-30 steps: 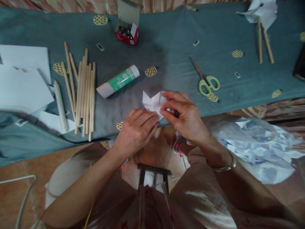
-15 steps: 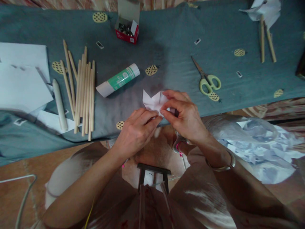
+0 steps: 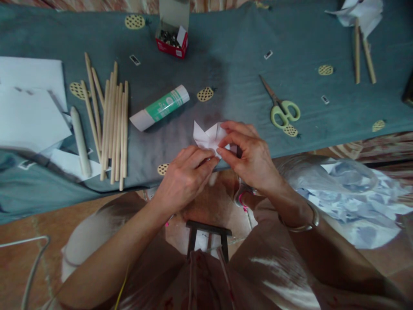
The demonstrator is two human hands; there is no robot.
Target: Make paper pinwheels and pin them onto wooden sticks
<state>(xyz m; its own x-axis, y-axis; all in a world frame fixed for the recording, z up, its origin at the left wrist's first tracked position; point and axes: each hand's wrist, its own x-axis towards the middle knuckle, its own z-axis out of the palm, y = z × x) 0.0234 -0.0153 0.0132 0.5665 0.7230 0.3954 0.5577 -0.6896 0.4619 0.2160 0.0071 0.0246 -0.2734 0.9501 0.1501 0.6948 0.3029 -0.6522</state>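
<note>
A small folded white paper (image 3: 208, 136) with pointed flaps is held at the near edge of the cloth-covered table. My left hand (image 3: 184, 175) pinches its lower left part between thumb and fingers. From the right, my right hand (image 3: 248, 154) grips the same paper, thumb and fingertips closed on its edge and centre. Fingers hide much of its lower side. Beyond the paper, to the left, lies a glue stick (image 3: 163, 106) with a green label. Scissors (image 3: 280, 107) with pale green handles rest to the right.
Several wooden sticks (image 3: 112, 129), a pale pointed tool (image 3: 80, 142) and white paper sheets (image 3: 30, 116) lie left. An open red box (image 3: 171, 43) of small metal pieces stands at the back. A paper pinwheel (image 3: 361, 17) is far right. A plastic bag (image 3: 348, 198) of paper pieces sits beside my right arm.
Both hands keep the same hold on the folded paper. The view has shifted very slightly; nothing else has visibly moved.
</note>
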